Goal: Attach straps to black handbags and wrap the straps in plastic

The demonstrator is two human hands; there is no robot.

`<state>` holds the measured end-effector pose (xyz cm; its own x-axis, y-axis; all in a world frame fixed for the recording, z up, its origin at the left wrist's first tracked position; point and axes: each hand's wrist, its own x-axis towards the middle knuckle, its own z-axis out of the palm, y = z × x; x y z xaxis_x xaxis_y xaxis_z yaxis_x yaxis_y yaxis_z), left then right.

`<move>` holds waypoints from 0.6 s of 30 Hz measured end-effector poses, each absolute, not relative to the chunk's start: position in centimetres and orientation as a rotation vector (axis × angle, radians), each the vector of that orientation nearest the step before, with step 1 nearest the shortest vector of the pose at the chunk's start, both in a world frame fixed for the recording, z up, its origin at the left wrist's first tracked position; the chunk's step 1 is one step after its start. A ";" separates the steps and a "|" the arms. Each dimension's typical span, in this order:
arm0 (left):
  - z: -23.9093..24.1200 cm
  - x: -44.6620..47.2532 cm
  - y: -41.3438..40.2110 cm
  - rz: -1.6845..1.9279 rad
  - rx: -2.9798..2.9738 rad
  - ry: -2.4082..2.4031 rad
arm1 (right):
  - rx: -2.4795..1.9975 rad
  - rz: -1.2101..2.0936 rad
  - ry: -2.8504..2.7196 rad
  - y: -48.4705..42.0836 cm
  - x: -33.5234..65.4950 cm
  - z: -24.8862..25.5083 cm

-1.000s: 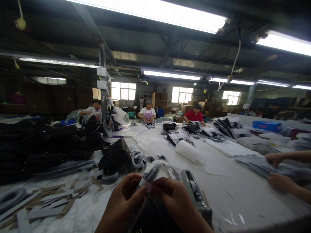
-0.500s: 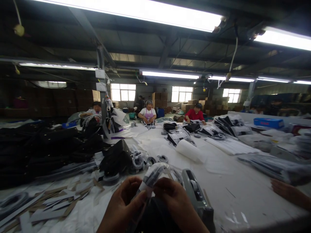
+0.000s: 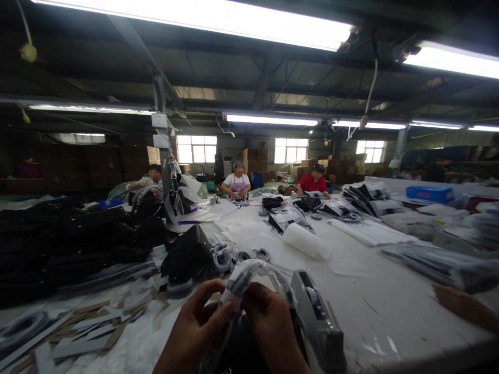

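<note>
A bag handle (image 3: 245,275) wrapped in clear plastic arches up between my hands, with a white band (image 3: 231,299) around its left side. My left hand (image 3: 197,324) is closed on the handle at this band, thumb in front. My right hand (image 3: 271,322) has its fingers pinched against the wrapped handle just to the right; its fingertips are partly hidden. Below them is a black bag (image 3: 244,348), mostly covered by my hands. A grey tape dispenser (image 3: 317,324) stands close beside my right hand.
Cardboard strips (image 3: 89,332) and a pile of black bags (image 3: 70,244) lie left. Ahead are a black bag (image 3: 189,252), coiled straps (image 3: 222,259) and a white foam roll (image 3: 306,241). Another person's hand (image 3: 460,306) rests at right. Several people sit across the table.
My right hand has shifted slightly left and its wrist has turned more upright. My left hand stays closed at the white band. The view has moved only a little.
</note>
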<state>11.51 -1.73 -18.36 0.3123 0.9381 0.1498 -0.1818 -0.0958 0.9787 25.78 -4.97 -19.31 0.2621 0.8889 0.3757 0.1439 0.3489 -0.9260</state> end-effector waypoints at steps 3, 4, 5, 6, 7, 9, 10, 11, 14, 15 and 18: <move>-18.5 11.5 -1.8 1.097 1.326 0.773 | -1.145 0.657 -1.234 -4.8 25.6 -19.2; -18.5 11.5 -1.9 1.098 1.334 0.770 | -1.151 0.646 -1.236 -4.8 25.6 -19.2; -18.6 11.6 -1.9 1.099 1.341 0.766 | -1.152 0.634 -1.233 -4.7 25.6 -19.2; -18.7 11.6 -2.0 1.094 1.345 0.764 | -1.142 0.636 -1.227 -4.8 25.7 -19.1; -18.8 11.6 -2.0 1.082 1.345 0.760 | -1.116 0.678 -1.213 -4.9 25.7 -19.0; -18.8 11.6 -2.0 1.064 1.339 0.749 | -1.017 0.906 -1.149 -5.3 26.0 -18.6; -18.8 11.7 -2.0 1.073 1.332 0.746 | -0.951 1.073 -1.090 -5.6 26.2 -18.4; -18.8 11.7 -2.0 1.094 1.323 0.744 | -0.874 1.253 -1.019 -5.9 26.4 -18.1; -18.4 12.0 -2.0 1.170 1.300 0.755 | -0.702 1.569 -0.824 -6.7 26.7 -17.6; -18.3 12.1 -2.0 1.181 1.299 0.767 | -0.692 1.570 -0.812 -6.8 26.7 -17.4; -18.0 12.3 -2.3 1.183 1.312 0.797 | -0.782 1.379 -0.918 -6.7 26.2 -17.2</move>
<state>12.30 -2.29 -17.99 0.2643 0.9479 0.1778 -0.1913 -0.1291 0.9730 26.18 -6.73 -17.21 -0.0289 0.9964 0.0793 -0.4580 0.0573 -0.8871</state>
